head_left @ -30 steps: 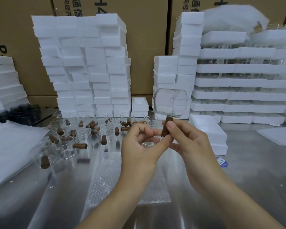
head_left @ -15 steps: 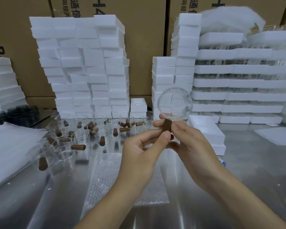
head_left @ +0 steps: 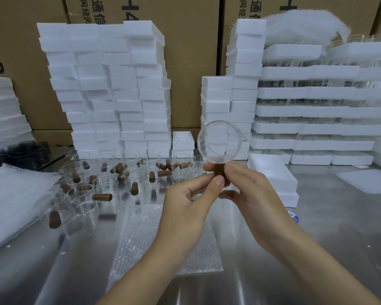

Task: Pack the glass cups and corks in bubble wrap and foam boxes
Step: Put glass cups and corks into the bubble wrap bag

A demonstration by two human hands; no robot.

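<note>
A clear glass cup is held up at the centre, its round mouth turned toward me. A brown cork sits just below it, pinched between the fingers of both hands. My left hand grips the cork from the left with thumb and forefinger. My right hand holds it from the right, fingertips at the cup's lower rim. A sheet of bubble wrap lies flat on the steel table under my forearms. More glass cups and loose corks are scattered behind it to the left.
Tall stacks of white foam boxes stand at the back left and centre. Foam trays with glassware are stacked at the right. A low foam box lies right of my hands. A pile of bubble wrap fills the left edge. Cardboard cartons form the back wall.
The glass cup has turned from side-on to mouth facing me and has risen slightly. Both hands stayed on the cork beneath it.
</note>
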